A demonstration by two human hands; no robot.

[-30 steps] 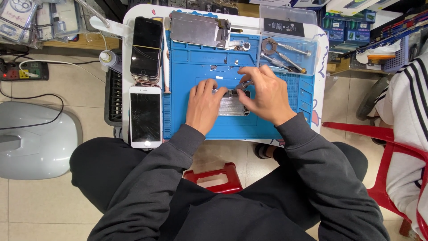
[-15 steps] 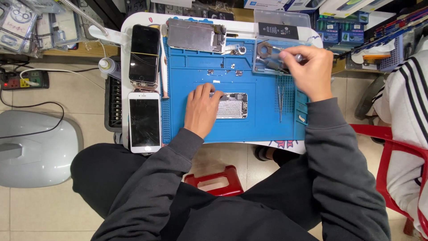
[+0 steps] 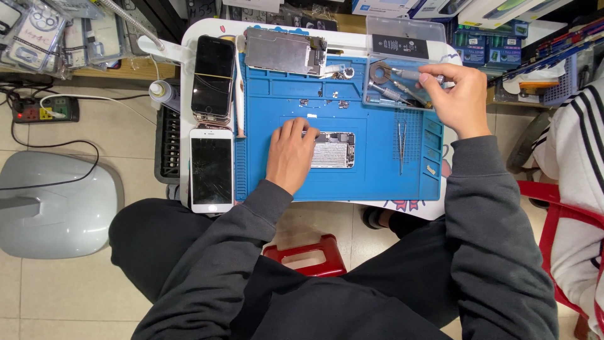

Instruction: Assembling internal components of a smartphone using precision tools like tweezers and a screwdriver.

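Resting flat at frame centre, your left hand [image 3: 290, 155] pressed, fingers loose, on the opened phone [image 3: 332, 150] atop the blue mat [image 3: 377, 170]. Your right hand [image 3: 457, 94], upper right, pinched a screwdriver [image 3: 410, 75] over the clear tool tray [image 3: 402, 66].

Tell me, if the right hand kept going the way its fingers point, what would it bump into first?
Probably the screwdriver in the clear tool tray: the right hand points left at it, fingertips about touching its handle.
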